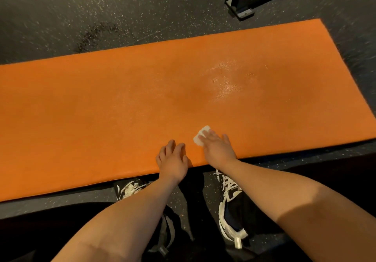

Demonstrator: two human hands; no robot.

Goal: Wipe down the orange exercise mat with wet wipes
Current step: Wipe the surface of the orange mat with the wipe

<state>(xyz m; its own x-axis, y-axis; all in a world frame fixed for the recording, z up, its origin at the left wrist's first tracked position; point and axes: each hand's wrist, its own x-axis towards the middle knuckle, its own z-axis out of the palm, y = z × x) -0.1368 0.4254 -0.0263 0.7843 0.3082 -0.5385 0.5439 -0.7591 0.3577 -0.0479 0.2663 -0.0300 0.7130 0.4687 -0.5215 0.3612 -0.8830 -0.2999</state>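
Both hands lie on the mat (142,99) by its near edge. Right hand (216,150) presses a white wipe (203,130) flat with straight fingers; left hand (173,160) rests just beside it, fingers loosely bent, holding nothing. A wet sheen (223,82) (right of middle) glistens. The mat lies flat on speckled floor (61,17); shoes (230,200) stand just off its near edge.

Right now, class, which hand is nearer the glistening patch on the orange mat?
Right. The right hand presses the white wipe on the near side of the patch; the left hand rests farther left on the mat.
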